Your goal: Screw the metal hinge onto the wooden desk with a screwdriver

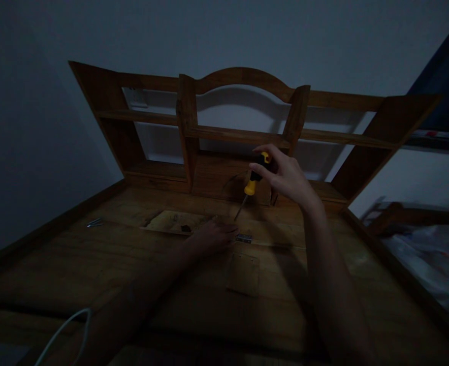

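Observation:
My right hand (287,175) grips a screwdriver (250,187) with a yellow and black handle, fingers and thumb around the handle's upper end. The screwdriver tilts, its thin shaft running down and left to the tabletop. My left hand (215,235) lies low on the wood, fingers stretched toward the tip and a small dark metal hinge (244,238). Those fingertips reach the hinge's left end, and dim light hides whatever is under them. Close below the hinge is a small square wooden piece (244,274). A paler wooden strip (171,222) lies behind my left forearm.
The wooden desk (125,269) carries a shelf unit (243,134) along its back, against the wall. Several screws (94,222) lie at the left. A pale cable loop (70,320) shows at lower left. Clear plastic (430,259) sits beyond the right edge.

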Demonstrator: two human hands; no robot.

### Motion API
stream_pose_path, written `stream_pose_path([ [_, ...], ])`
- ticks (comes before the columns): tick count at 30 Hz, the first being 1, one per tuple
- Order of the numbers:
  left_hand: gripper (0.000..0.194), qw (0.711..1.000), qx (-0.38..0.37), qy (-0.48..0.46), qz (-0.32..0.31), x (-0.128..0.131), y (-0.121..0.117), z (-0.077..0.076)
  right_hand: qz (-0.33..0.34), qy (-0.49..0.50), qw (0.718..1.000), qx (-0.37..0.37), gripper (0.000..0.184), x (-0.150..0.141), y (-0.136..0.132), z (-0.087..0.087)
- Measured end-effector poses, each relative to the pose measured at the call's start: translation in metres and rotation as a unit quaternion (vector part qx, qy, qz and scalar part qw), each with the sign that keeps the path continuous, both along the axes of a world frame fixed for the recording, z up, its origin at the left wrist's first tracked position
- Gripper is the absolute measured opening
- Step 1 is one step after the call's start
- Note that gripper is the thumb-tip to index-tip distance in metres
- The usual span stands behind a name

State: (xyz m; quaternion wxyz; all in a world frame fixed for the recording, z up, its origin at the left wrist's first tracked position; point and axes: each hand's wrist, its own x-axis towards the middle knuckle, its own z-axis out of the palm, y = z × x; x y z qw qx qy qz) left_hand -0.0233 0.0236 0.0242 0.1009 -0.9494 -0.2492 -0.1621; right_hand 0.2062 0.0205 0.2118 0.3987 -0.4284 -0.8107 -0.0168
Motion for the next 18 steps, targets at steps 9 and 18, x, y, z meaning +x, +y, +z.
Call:
stream_pose_path([
  [9,0.034,1.0,0.014,0.021,0.006,-0.003,-0.003,0.002,-0.1,0.013,0.988,0.116,0.041,0.013,-0.005,0.009],
  [18,0.026,1.0,-0.016,0.01,-0.012,0.003,-0.006,0.012,-0.109,0.02,0.974,0.197,0.038,0.019,-0.003,0.011],
])
